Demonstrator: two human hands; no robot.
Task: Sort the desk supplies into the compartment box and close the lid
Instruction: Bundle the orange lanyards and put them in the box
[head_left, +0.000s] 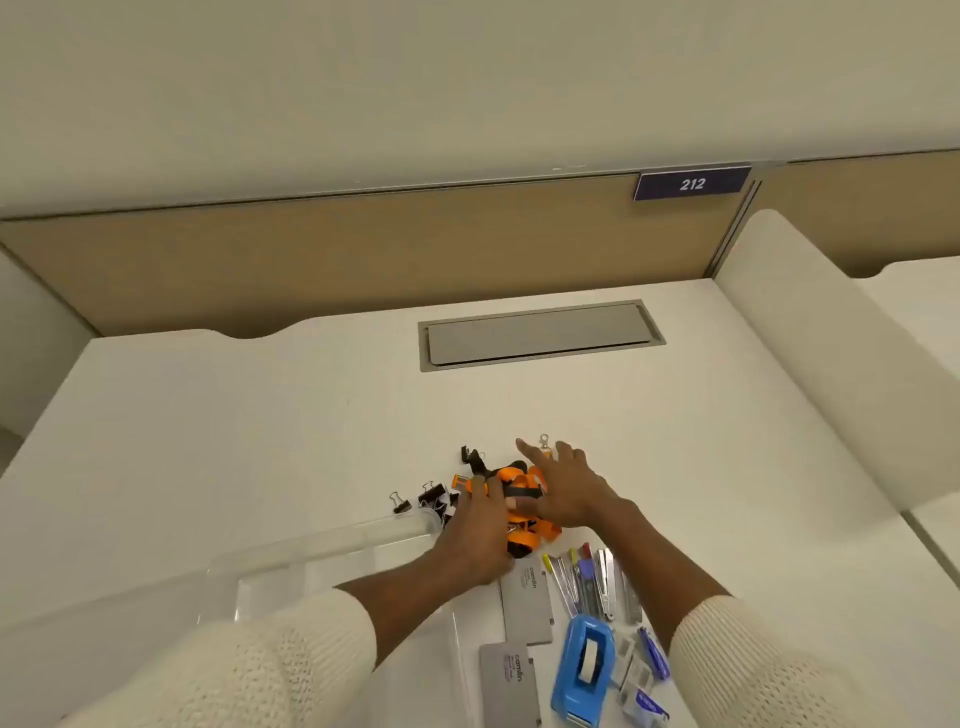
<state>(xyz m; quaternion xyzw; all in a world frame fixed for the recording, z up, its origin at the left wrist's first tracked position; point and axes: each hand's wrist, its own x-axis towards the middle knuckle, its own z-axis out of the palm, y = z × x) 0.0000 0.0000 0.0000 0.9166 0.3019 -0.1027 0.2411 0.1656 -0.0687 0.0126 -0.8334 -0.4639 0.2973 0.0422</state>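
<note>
A bundle of orange and black lanyards (524, 525) lies mid-desk. My left hand (478, 535) curls its fingers over the bundle's left side, and my right hand (566, 488) rests on its right side with fingers spread. A clear compartment box (311, 566) with its lid open sits at the lower left, partly hidden by my left forearm. Black binder clips (431, 496) lie by the box's far corner. Two grey Camlin tins (527, 597), several pens and blades (592, 582) and a blue tape dispenser (584, 670) lie to the lower right.
A grey cable hatch (540, 335) is set into the desk's far side. A tan partition with a "212" sign (691, 183) stands behind the desk. Small staple boxes and a blue item (649, 670) lie at the bottom right. A raised white divider (831, 353) borders the right.
</note>
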